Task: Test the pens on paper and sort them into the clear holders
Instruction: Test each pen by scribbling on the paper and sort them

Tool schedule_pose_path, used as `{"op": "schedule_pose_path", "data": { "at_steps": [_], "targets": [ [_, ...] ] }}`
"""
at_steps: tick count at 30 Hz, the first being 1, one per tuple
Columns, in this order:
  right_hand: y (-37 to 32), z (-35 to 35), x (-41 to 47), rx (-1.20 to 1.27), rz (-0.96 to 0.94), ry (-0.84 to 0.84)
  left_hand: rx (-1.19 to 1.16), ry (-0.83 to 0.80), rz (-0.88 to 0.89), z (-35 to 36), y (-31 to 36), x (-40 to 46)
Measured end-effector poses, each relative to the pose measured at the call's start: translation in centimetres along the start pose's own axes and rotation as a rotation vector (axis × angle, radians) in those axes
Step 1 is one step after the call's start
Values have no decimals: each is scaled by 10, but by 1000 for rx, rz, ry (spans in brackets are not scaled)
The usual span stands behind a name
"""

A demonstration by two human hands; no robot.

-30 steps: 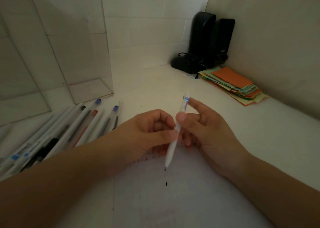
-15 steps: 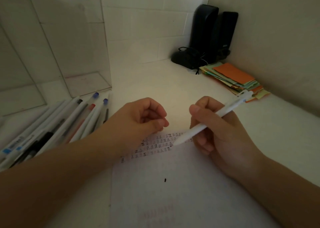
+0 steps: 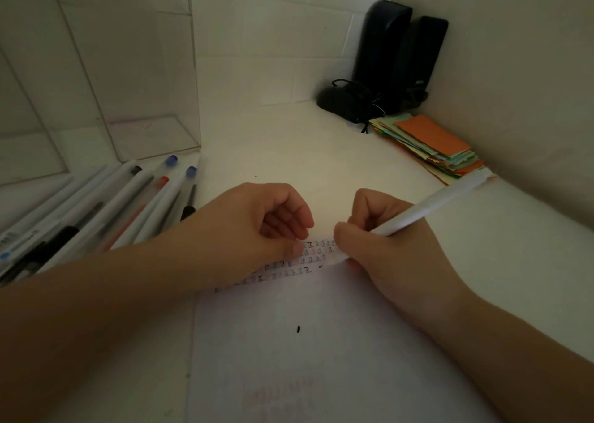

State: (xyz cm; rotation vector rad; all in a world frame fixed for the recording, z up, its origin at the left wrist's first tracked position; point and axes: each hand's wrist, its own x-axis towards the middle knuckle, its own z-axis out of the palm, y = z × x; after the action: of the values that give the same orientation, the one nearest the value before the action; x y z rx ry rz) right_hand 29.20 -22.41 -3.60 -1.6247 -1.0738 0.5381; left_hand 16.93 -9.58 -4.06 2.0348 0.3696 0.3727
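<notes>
white plastic pen (image 3: 427, 209) is in the right hand (image 3: 385, 246), fingers curled tight around the lower barrel in a writing grip. tip end is hidden behind the thumb, down at the white paper sheet (image 3: 321, 342) next to the rows of small test marks (image 3: 299, 262). can't tell if the tip is touching.

left hand (image 3: 257, 226) rests on the paper's top-left area, fingers loosely curled, holding nothing, thumb near the marks.

pen's long axis runs diagonally: tip low and toward centre-left, cap end up and out to the right, near the stack of coloured paper slips (image 3: 434, 146).

to do this step well, i'd say: left hand pins the sheet, short light stroke in a blank spot beside the last mark, check the ink line.

untested pens (image 3: 128, 207) lie fanned at left, in front of the clear plastic holders (image 3: 144, 127).
</notes>
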Motion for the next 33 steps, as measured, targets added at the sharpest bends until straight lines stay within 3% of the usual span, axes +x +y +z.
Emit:
{"op": "schedule_pose_path", "data": {
  "at_steps": [33],
  "targets": [
    [3, 3, 1, -112, -77, -27, 67, 0, 23, 2, 1, -2]
  ]
}}
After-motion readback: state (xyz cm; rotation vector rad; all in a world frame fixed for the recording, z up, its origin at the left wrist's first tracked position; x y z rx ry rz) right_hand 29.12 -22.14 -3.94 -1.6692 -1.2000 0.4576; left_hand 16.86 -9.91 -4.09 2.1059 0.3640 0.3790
